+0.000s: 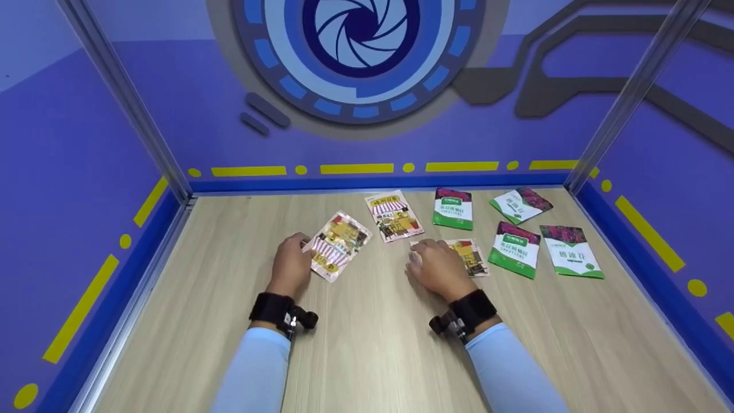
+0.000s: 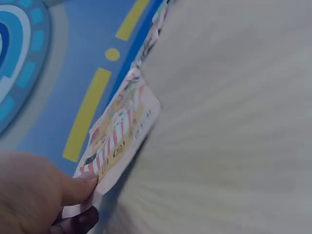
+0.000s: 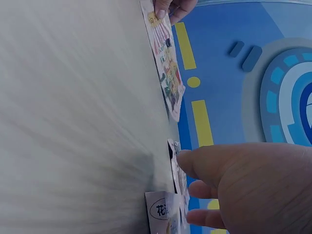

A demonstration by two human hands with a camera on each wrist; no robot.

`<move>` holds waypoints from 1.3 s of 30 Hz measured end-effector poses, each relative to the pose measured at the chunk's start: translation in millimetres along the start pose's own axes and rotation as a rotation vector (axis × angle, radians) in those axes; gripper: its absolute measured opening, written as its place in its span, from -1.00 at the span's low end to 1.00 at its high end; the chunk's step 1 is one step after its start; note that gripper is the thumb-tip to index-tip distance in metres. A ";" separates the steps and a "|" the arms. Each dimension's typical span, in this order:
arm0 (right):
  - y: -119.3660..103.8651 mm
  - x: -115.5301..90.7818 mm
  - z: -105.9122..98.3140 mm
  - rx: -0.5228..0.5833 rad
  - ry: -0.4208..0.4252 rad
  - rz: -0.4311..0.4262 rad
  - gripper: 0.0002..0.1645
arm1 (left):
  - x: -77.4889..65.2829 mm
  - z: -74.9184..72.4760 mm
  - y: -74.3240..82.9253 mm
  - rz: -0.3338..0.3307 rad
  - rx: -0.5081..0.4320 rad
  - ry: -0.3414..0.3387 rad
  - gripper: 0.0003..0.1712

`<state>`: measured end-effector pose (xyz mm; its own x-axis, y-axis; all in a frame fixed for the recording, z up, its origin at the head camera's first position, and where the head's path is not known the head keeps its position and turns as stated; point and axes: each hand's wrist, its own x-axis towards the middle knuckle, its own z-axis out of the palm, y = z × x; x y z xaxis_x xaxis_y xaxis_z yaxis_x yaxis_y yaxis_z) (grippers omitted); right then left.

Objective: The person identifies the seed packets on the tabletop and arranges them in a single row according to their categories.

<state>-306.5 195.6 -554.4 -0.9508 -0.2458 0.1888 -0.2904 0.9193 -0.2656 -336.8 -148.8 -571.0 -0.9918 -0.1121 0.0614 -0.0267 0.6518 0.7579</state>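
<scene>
My left hand [image 1: 291, 264] pinches the lower left corner of a pink seed-style packet [image 1: 342, 244] with a striped awning print. The left wrist view shows the thumb on top of this packet [image 2: 117, 139] and a finger beneath, its edge tilted off the table. Over the left part of a similar pink packet [image 1: 471, 258], my right hand [image 1: 438, 267] hovers or rests, hiding much of it. In the right wrist view the right hand's thumb and fingers [image 3: 202, 189] are apart, beside a packet [image 3: 158, 212]; a firm hold does not show. Another pink packet [image 1: 395, 217] lies between the hands, farther back.
Several green-and-white packets with purple flower pictures lie at the right: one at the back [image 1: 453, 209], one tilted [image 1: 520, 205], one nearer [image 1: 515, 250] and one far right [image 1: 572, 252]. Blue panels [image 1: 172, 115] wall the wooden table [image 1: 367, 344] on three sides.
</scene>
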 end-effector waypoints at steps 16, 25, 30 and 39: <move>-35.8 -4.3 -25.1 0.128 0.062 -0.123 -0.34 | -52.7 -7.6 75.9 0.423 0.097 -0.024 -0.70; -53.5 -7.9 -36.1 0.389 -0.013 -0.128 -0.78 | -68.8 -19.1 95.0 0.560 0.097 -0.020 -0.69; -55.3 -6.9 -35.1 0.471 -0.009 -0.124 -0.86 | -71.3 -23.8 98.8 0.538 0.060 -0.005 -0.60; -49.4 -4.5 -34.8 0.674 0.146 -0.021 -0.83 | -61.3 -25.3 91.8 0.411 -0.042 0.113 -0.45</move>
<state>-284.2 161.9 -509.2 -0.9336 -0.1744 0.3130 -0.3576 0.5111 -0.7816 -275.3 -101.0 -488.8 -0.8988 0.0681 0.4331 0.3757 0.6287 0.6808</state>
